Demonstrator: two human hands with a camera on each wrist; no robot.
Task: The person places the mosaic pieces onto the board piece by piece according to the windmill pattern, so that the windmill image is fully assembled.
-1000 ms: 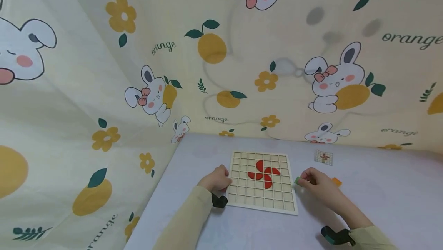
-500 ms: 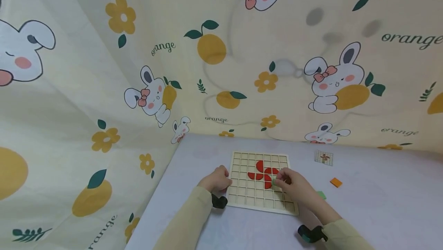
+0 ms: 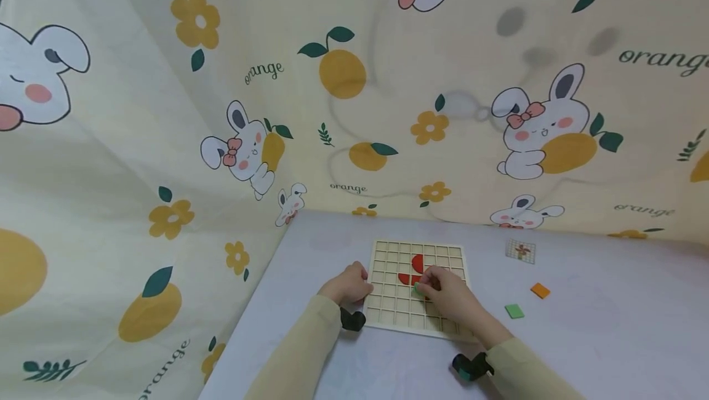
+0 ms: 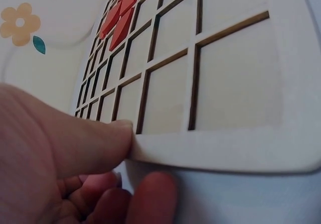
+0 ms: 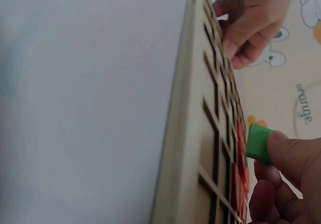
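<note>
A pale wooden grid board (image 3: 389, 312) lies on the table with red rounded pieces (image 3: 418, 263) set in its middle cells. At its left edge, my left hand (image 3: 348, 284) grips the rim; in the left wrist view the thumb (image 4: 100, 146) lies on the border, with curled fingers beside and below it. Over the middle of the grid, my right hand (image 3: 450, 295) pinches a small green square tile (image 5: 258, 142) between thumb and fingers, close above the red pieces. That hand hides some of the red pieces in the head view.
Right of the board lie another green tile (image 3: 514, 311) and an orange tile (image 3: 540, 290). Farther back is a small card (image 3: 520, 251) printed with a grid and a red pattern. A printed cloth (image 3: 382, 98) hangs behind and along the left side of the table.
My right hand has carried the green tile from the table right of the board to over its middle, uncovering the other green tile. The left hand has stayed at the board's edge.
</note>
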